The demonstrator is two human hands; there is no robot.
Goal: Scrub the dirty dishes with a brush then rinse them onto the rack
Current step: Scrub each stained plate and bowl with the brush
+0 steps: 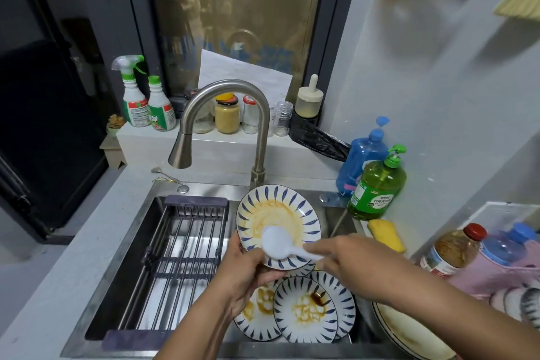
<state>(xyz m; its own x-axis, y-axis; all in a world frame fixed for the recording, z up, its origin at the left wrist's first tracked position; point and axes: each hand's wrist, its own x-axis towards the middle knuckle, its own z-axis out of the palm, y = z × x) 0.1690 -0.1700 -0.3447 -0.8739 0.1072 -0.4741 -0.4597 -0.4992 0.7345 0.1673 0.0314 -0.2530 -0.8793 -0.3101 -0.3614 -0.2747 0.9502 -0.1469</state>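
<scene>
1. Head view: left hand (248, 275) grips the stained plate (277, 225) at its lower rim, tilted up over the sink (96, 295).
2. Right hand (350, 263) fingers wrap the white brush (277, 242) handle; its head presses on the plate.
3. Rack (181, 257) sits left, in the sink; more dirty plates (304, 310) lie below.
4. Risk: a hard scrub could slip the one-handed rim hold, dropping the plate onto the stack, chipping it.

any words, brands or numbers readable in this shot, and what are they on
Nothing here reads with certainty.
Green dish soap bottle: label has Chinese characters, too blurred to quote.
Two spray bottles: printed labels, with a large red mark on the right one, too blurred to read.
Oil bottle: label unreadable.
Jars on the ledge: no legible text.
Blue bottle: no readable text.
</scene>
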